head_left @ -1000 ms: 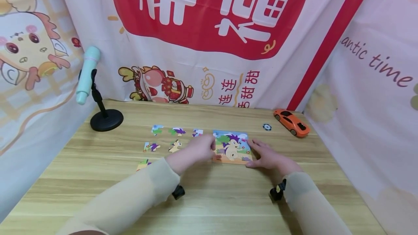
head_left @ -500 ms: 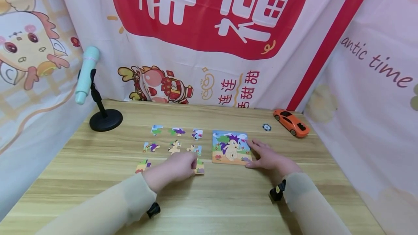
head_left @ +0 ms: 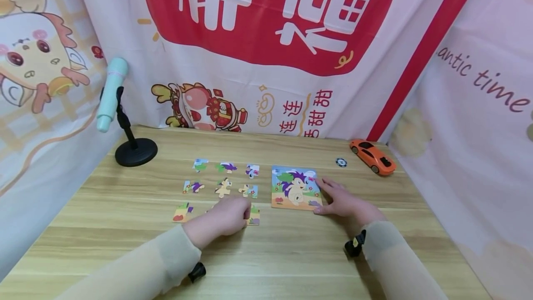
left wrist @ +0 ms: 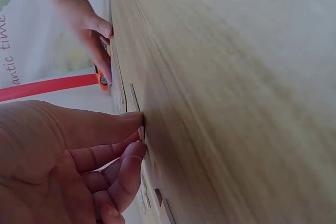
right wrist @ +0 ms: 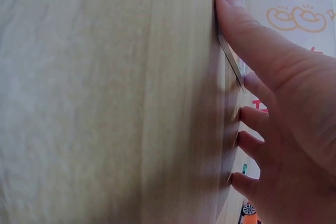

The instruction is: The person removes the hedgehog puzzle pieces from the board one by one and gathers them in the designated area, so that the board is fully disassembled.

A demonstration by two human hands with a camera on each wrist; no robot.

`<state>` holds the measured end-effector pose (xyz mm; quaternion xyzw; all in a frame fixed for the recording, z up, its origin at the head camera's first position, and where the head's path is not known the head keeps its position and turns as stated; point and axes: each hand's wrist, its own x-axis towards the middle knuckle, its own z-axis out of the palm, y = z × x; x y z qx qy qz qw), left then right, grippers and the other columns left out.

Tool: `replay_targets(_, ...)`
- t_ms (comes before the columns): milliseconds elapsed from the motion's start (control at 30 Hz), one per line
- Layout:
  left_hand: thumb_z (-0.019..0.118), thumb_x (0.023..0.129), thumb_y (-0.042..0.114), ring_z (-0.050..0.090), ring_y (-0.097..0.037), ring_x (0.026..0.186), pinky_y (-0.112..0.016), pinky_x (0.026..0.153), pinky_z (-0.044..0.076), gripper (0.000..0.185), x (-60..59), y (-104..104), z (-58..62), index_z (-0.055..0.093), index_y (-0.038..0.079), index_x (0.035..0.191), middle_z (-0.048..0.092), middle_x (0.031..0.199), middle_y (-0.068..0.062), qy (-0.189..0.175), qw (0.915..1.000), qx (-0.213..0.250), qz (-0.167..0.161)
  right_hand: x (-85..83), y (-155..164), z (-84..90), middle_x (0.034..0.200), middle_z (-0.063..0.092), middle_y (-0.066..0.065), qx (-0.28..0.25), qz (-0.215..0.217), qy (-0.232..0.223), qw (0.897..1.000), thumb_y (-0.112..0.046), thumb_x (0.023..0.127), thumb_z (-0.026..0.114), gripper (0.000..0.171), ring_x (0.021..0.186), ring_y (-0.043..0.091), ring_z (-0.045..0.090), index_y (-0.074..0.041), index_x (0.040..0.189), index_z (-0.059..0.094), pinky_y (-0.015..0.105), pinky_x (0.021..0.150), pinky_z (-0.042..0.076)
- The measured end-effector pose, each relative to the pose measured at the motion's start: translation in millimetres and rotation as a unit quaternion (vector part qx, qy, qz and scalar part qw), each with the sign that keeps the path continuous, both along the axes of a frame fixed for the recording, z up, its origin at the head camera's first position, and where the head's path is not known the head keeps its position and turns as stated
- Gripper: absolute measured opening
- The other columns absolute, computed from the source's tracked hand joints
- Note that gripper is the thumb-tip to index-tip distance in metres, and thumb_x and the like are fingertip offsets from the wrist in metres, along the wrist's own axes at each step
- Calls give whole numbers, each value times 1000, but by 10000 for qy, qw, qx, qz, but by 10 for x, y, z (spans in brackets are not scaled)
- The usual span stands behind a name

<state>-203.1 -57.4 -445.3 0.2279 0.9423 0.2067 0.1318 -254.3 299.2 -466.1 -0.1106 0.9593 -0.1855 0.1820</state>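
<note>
A picture puzzle board (head_left: 294,188) with a purple-maned animal lies flat on the wooden table (head_left: 291,253). My right hand (head_left: 333,197) rests at the board's right edge with straight fingers (right wrist: 247,45) pressing its rim (right wrist: 231,59). My left hand (head_left: 241,214) is down on the table to the left of the board. Its curled thumb and fingers (left wrist: 131,156) pinch a loose puzzle piece (head_left: 254,215) that lies on the wood, seen edge-on in the left wrist view as a thin puzzle piece (left wrist: 141,132). Several more loose pieces (head_left: 223,187) lie in rows beyond that hand.
An orange toy car (head_left: 373,155) and a small round chip (head_left: 341,162) sit at the back right. A mint-coloured handheld device on a black stand (head_left: 135,152) is at the back left. Printed cloth hangs behind and on both sides.
My left hand left the board's left edge, came back toward me and to the left, and set down on a piece on the table. The right hand stayed put.
</note>
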Motion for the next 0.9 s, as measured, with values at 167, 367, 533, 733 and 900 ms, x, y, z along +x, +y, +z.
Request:
replay_targets(167, 75, 82, 6, 50, -17, 68, -33, 62, 44, 19, 6, 4, 31, 58, 15, 82, 53, 74, 3, -135, 9999, 71, -7, -9, 24, -32, 163, 10, 16, 7, 4, 24, 10000, -63, 77, 72, 105, 144, 47, 11, -23, 159, 18, 67, 108, 17)
replay_targets(367, 75, 84, 8, 51, -16, 69, -33, 63, 45, 18, -71, -47, 110, 59, 13, 90, 55, 77, 4, -31, 9983, 578, -30, -23, 76, -22, 163, 11, 15, -205, 53, 42, 9998, -64, 76, 73, 108, 145, 45, 11, -23, 159, 17, 66, 109, 16)
replay_targets(533, 76, 87, 21, 57, -19, 87, -36, 77, 50, 19, -211, -164, 342, 62, 14, 98, 60, 94, 2, 225, 9932, 1137, 99, -28, 149, 181, 163, 4, 15, -1211, 264, 162, 9922, -50, 85, 73, 104, 146, 43, 8, -20, 160, 6, 65, 109, 13)
replay_targets(733, 64, 91, 50, 29, -37, 140, -58, 112, 20, 70, -480, -421, 707, 44, 11, 146, 36, 154, -10, 1292, 9854, 1097, 161, -106, 161, 864, 164, 1, 10, -1198, 254, 1139, 9859, -53, 99, 50, 82, 147, 39, 3, -26, 159, 1, 66, 110, 10)
replay_targets(900, 43, 94, 66, -5, -31, 148, -54, 114, -8, 85, -744, -542, 1019, 12, 22, 159, 2, 164, -2, 2415, 9701, -150, 173, -186, 80, 1451, 165, -5, 7, -12, 325, 2479, 9682, -56, 97, 50, 82, 148, 37, -3, -33, 158, -1, 66, 110, 7)
